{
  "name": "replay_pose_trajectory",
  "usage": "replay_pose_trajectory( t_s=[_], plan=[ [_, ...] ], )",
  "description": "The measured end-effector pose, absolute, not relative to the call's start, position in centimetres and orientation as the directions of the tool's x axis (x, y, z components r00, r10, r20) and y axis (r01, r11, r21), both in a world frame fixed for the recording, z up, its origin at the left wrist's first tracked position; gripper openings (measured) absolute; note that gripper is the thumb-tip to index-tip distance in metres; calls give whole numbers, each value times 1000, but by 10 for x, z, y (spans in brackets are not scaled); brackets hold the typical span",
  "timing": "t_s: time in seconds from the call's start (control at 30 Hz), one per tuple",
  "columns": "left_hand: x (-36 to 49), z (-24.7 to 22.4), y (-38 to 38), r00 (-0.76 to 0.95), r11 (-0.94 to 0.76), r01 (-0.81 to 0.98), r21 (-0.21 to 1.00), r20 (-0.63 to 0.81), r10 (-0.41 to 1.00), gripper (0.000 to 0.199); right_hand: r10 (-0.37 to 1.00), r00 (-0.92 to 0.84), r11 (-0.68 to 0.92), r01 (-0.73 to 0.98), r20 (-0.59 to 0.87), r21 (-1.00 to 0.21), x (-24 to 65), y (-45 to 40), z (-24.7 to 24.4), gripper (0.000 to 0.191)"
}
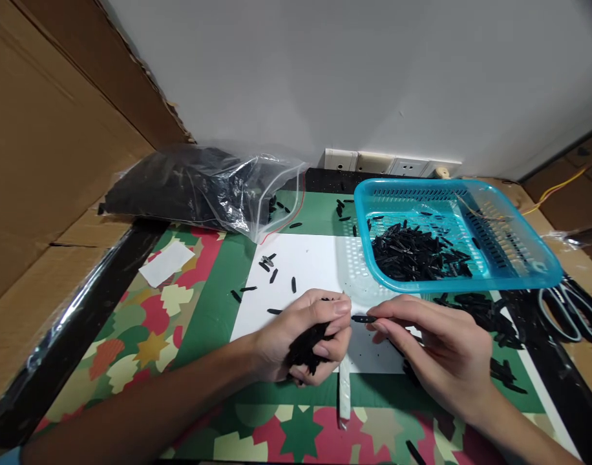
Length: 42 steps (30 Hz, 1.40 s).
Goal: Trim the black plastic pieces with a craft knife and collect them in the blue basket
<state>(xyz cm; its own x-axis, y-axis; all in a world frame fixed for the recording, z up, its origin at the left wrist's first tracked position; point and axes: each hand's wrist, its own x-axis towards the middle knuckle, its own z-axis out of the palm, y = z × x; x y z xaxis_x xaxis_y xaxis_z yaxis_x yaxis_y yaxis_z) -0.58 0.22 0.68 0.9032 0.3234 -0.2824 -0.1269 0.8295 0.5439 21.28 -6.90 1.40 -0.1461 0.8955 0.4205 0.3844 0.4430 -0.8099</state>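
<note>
My left hand [320, 332] is closed round a bunch of small black elongated pieces [309, 349], which show between the fingers. Between thumb and forefinger, my right hand [436, 352] pinches one slim black piece [364, 319] with pointed ends. Its near end reaches close to the left fingertips; whether it touches them I cannot tell. Both hands are over a white sheet [315, 258] dotted with loose black pieces. A narrow white strip [344, 394] runs out below my left hand. Beyond the right hand, a blue plastic basket [458, 284] contains a heap of similar black pieces [412, 253].
A clear zip bag [194, 190] full of black material lies at the back left. Scissors [562, 313] rest at the right, near more black pieces [490, 316]. A small white paper [167, 263] lies on the patterned cover. Cardboard [58, 129] stands at left; wall sockets [388, 163] are behind.
</note>
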Motion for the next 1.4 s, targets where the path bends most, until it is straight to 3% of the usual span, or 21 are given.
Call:
replay_pose_trajectory(
  t_s=[0.23, 0.7, 0.93, 1.4],
  plan=[
    [-6, 5, 3, 909, 834, -95, 544, -294, 295, 45, 893, -72, 439, 355, 443, -826, 205, -70, 15, 18],
    [-5, 5, 1, 910, 840, -85, 536, -301, 284, 43, 897, -160, 442, 356, 413, -823, 208, -67, 10, 17],
    [-5, 2, 1, 909, 835, -88, 543, -299, 290, 44, 831, -239, 556, 394, 503, -732, 208, -65, 12, 17],
    [-4, 5, 2, 909, 853, -95, 513, -305, 285, 43, 853, -261, 522, 416, 453, -744, 210, -64, 11, 15]
  ],
)
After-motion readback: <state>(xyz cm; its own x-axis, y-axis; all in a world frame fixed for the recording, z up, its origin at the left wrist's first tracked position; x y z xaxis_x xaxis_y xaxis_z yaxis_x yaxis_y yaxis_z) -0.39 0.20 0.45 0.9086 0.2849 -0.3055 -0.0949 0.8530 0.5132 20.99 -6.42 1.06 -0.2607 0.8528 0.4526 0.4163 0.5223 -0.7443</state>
